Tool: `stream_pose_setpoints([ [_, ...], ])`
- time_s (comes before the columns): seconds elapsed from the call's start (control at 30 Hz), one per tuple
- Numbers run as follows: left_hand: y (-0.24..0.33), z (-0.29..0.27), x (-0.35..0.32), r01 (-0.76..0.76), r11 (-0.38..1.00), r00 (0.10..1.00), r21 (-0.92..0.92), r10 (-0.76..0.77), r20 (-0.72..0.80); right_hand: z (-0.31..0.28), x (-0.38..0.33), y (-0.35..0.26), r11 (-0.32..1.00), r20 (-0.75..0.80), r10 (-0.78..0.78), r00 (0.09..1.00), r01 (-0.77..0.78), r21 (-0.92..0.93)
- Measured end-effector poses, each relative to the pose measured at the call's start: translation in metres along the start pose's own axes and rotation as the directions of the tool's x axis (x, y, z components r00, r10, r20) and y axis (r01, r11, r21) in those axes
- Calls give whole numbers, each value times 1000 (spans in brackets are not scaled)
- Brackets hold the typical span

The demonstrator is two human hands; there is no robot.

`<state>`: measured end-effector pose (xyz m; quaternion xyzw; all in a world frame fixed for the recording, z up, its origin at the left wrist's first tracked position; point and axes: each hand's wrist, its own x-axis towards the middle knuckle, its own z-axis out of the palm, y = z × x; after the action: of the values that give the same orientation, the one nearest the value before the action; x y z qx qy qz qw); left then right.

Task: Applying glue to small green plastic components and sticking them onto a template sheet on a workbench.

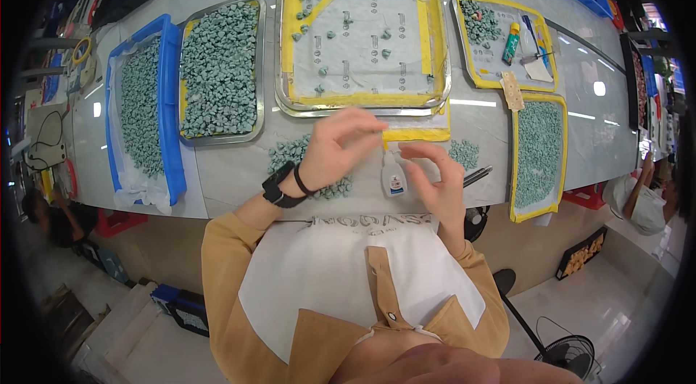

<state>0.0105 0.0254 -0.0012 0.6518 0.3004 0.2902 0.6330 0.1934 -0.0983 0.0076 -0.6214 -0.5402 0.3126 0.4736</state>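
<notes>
My left hand (339, 143), wearing a black watch and a black band at the wrist, reaches over the table's front. Its thumb and fingertips are drawn together and slightly blurred; anything between them is too small to make out. Right of it stands a small white squeeze bottle (394, 177) with a narrow nozzle. Beside that bottle, my right hand (438, 184) has its thumb and bent index finger apart, with nothing visible between them. A loose pile of small green pieces (290, 154) lies partly hidden under my left hand and wrist. A smaller green heap (464, 153) sits beyond my right hand.
Ahead is a large metal tray (362, 110) with yellow tape and scattered green pieces. A full metal tray (259, 65) and blue bin (170, 108) stand left. At right are a yellow-edged tray (558, 159), a tool tray (507, 85) and a dark pen (477, 175).
</notes>
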Motion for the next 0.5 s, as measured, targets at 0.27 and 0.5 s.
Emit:
stream_pose_setpoints([
  [0.27,39,-21,17,-118,770,993,627,88,79,-23,6,-22,918,395,188,899,-17,-396],
  [0.5,21,-1,6,-200,499,973,843,202,112,-17,7,-25,862,480,129,868,141,-487],
])
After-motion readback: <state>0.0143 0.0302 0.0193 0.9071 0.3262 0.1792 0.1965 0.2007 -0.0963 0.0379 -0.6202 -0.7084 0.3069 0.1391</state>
